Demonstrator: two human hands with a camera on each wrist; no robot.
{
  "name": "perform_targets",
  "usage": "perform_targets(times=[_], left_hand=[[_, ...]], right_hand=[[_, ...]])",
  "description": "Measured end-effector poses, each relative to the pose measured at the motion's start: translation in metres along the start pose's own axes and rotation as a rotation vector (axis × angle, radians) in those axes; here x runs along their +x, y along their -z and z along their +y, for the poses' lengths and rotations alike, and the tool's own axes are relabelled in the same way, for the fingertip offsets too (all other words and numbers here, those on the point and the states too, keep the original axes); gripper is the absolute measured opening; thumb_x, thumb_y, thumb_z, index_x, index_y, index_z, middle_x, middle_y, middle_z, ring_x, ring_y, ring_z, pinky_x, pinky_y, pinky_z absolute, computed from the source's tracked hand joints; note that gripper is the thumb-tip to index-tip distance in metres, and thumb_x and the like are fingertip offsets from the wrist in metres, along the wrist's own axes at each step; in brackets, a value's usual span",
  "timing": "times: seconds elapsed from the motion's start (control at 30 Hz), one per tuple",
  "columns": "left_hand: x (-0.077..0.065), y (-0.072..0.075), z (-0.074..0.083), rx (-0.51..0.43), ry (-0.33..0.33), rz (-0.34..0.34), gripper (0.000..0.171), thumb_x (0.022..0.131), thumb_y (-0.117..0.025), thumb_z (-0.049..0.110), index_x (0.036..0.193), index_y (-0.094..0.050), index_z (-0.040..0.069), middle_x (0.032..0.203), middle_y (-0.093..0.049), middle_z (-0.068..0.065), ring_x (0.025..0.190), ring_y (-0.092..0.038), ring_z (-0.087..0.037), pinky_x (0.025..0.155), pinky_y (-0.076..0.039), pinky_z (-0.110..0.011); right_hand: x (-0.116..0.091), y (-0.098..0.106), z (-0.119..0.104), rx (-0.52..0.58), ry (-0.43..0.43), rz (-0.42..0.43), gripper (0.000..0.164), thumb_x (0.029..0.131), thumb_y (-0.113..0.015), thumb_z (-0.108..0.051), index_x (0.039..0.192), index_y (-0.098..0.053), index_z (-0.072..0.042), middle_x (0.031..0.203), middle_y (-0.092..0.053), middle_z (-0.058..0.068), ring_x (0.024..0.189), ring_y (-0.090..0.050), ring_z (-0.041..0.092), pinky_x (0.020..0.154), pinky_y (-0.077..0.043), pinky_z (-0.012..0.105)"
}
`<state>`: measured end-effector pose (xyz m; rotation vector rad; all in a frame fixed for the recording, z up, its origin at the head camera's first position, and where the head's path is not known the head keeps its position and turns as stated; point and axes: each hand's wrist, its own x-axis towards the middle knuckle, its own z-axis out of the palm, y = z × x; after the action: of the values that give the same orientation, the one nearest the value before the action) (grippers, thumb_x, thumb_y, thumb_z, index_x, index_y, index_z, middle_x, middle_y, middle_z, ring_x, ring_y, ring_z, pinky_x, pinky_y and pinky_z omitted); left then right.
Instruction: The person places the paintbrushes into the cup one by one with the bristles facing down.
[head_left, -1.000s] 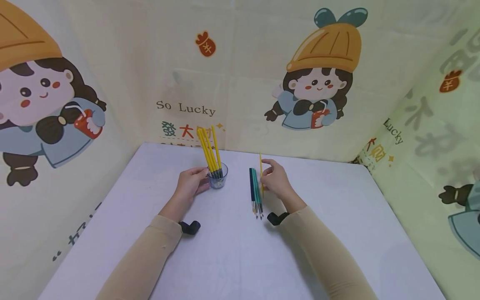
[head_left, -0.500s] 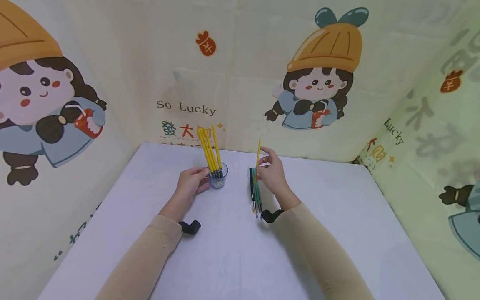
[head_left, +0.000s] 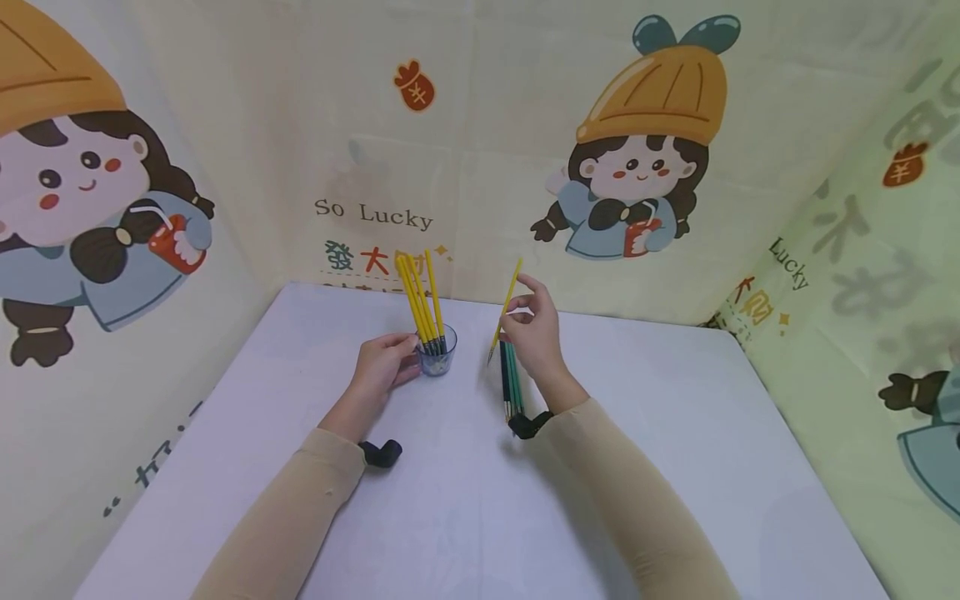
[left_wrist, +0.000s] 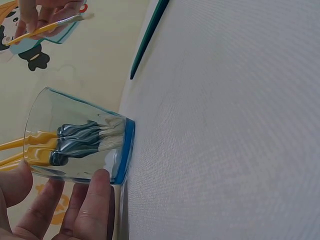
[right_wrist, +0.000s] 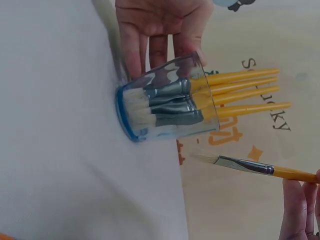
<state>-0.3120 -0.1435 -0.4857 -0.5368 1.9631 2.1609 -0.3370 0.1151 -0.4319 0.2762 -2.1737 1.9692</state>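
My left hand [head_left: 384, 367] steadies a clear glass cup [head_left: 437, 363] with a blue base, its thumb by the rim and fingertips along the side. Several yellow-handled paintbrushes [right_wrist: 245, 92] stand in the cup, pale bristles [right_wrist: 137, 109] down. My right hand [head_left: 536, 329] pinches one more yellow paintbrush [head_left: 507, 304] between thumb and fingers. This brush tilts, bristles low and toward the cup, raised off the table. In the right wrist view its metal ferrule [right_wrist: 245, 165] and bristles show beside the cup, apart from it.
Dark and green brushes [head_left: 511, 375] lie side by side on the white table [head_left: 450, 517], partly under the right hand and wrist. A black wrist mount [head_left: 529, 425] hides their lower ends. A printed cloth wall [head_left: 480, 167] rises behind the table's back edge.
My right hand has lifted the yellow paintbrush and carried it left, over the green brushes toward the cup. The brush now tilts more. My left hand and the cup have stayed put.
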Motion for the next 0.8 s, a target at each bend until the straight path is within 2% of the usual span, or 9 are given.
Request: perform_targets(times=[0.13, 0.53, 0.8], left_hand=[[0.001, 0.0, -0.001, 0.001, -0.001, 0.002, 0.037, 0.107, -0.069, 0.03, 0.142, -0.069, 0.016, 0.142, -0.063, -0.009, 0.128, -0.065, -0.026, 0.102, -0.066, -0.034], [0.004, 0.0, -0.001, -0.012, -0.004, -0.001, 0.037, 0.107, -0.069, 0.03, 0.142, -0.069, 0.016, 0.142, -0.064, -0.008, 0.128, -0.065, -0.026, 0.1, -0.066, -0.033], [0.003, 0.0, -0.001, -0.002, -0.005, -0.007, 0.037, 0.107, -0.068, 0.029, 0.142, -0.069, 0.016, 0.14, -0.065, -0.009, 0.127, -0.065, -0.026, 0.1, -0.066, -0.033]], right_hand=[[0.003, -0.006, -0.004, 0.037, 0.03, 0.003, 0.07, 0.097, -0.068, 0.005, 0.155, -0.048, -0.028, 0.107, -0.058, 0.007, 0.083, -0.065, 0.017, 0.073, -0.07, 0.029], [0.014, -0.027, -0.013, 0.053, 0.084, 0.052, 0.067, 0.099, -0.068, 0.006, 0.154, -0.049, -0.027, 0.108, -0.059, 0.007, 0.088, -0.067, 0.022, 0.084, -0.071, 0.043], [0.017, -0.038, -0.014, 0.109, 0.087, 0.066, 0.066, 0.098, -0.067, 0.008, 0.153, -0.046, -0.024, 0.108, -0.057, 0.004, 0.091, -0.068, 0.022, 0.082, -0.071, 0.039]])
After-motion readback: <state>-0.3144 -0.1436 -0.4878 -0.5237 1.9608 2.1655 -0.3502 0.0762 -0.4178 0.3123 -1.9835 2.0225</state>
